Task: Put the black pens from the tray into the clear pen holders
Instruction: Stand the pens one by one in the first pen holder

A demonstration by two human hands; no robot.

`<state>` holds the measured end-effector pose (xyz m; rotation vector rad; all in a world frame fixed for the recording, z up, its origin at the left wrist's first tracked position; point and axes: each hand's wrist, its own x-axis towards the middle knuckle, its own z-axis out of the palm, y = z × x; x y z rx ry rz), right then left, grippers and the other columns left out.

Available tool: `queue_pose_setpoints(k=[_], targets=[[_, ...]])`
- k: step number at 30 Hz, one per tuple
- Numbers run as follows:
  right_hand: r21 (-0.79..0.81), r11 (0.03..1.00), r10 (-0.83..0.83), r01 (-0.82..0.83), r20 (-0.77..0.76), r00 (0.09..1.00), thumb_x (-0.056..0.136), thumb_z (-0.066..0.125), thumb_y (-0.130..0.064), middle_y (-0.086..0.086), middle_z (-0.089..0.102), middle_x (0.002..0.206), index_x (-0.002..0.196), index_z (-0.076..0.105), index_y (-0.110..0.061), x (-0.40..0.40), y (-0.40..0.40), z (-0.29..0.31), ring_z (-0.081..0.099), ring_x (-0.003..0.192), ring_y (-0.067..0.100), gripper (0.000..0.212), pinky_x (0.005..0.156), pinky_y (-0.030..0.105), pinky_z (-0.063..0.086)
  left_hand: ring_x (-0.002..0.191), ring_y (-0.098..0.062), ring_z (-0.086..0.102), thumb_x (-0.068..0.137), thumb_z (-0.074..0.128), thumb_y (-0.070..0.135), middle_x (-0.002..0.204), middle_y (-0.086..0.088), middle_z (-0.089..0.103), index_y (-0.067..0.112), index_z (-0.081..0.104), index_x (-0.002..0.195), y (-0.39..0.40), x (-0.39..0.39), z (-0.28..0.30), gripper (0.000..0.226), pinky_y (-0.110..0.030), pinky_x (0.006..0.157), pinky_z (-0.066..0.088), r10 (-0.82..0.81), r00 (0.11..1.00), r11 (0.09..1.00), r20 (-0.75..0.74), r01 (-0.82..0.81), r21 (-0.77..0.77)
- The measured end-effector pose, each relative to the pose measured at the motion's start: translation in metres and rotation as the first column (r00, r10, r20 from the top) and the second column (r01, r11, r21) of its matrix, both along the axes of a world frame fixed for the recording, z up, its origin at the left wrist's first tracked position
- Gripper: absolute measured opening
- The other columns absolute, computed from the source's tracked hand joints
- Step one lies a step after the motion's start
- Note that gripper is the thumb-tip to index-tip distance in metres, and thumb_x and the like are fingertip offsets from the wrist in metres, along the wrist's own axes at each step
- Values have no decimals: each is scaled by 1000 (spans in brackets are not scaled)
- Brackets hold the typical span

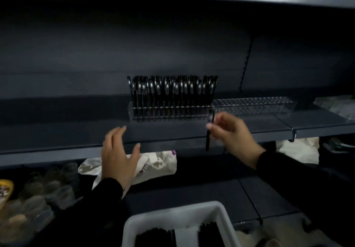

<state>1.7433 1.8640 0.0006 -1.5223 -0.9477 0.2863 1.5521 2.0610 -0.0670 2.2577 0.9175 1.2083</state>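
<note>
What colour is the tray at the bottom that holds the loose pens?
White. The tray shows best in the head view, the only view, with black pens inside.

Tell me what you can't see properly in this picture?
- Tray, head view: cut off by the bottom edge, so its pens can't be counted.
- Pen in the right hand: blurred, its tip can't be told.
- Filled holder: pens too dark and crowded to count.
- Empty holder: holes too small to count.
- Left hand: palm faces away.
</note>
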Motion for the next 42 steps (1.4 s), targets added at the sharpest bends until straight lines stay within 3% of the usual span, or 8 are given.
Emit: queue_pose_setpoints(k=[8,13,16,20,25,29,34,42], targets=[[80,957,-285,278,88,955,96,53,-12,-1,56,74,77,53,-16,78,29,75,54,65,7,19,65,19,48,136,-35,27,89,60,44,151,-13,29,22,22,149,58,50,37,75,-48,111,27,35,963,960,-266,-106,-260],[28,941,-338,336,91,937,98,49,-13,2,59,85,96,55,-5,106,53,72,57,72,9,10,68,22,48,134,-34,33,87,63,40,146,-10,41,25,28,146,89,67,24,70,-46,111,28,-72,973,958,-220,6,-287],[-8,944,-326,330,127,937,98,48,-10,7,60,93,100,54,-4,109,61,63,57,77,14,9,77,28,51,127,-33,43,87,65,35,136,-10,53,26,32,144,93,71,19,68,-45,104,39,-84,983,963,-161,39,-266],[-26,944,-324,328,102,941,98,48,-10,9,58,100,123,49,1,116,67,51,56,75,11,27,71,21,49,121,-32,47,87,65,31,123,-13,60,26,35,143,91,73,17,64,-41,98,42,-36,988,975,-148,2,-223],[-104,931,-341,350,91,936,96,52,-11,0,60,85,123,51,5,128,75,31,57,69,8,31,65,18,49,124,-32,45,88,64,32,126,-12,58,28,33,143,91,73,16,63,-45,100,42,-40,987,973,-157,2,-231],[-142,919,-358,368,94,929,96,51,-9,11,60,95,122,51,6,129,79,19,56,70,10,30,60,16,47,115,-37,50,86,66,31,117,-14,64,21,38,137,92,74,17,58,-46,96,43,-27,985,977,-170,-10,-211],[-150,920,-350,363,108,931,97,50,-10,11,60,100,126,49,6,126,78,19,57,75,13,33,60,14,45,111,-39,50,87,66,29,111,-15,64,18,41,132,92,76,22,53,-46,97,40,-25,986,977,-168,-12,-213],[-150,928,-329,340,92,940,98,47,-9,13,59,107,131,45,6,120,76,21,56,93,20,36,78,27,43,117,-37,48,89,63,29,116,-12,63,23,37,134,93,75,19,52,-47,99,40,-34,987,976,-154,-1,-218]])
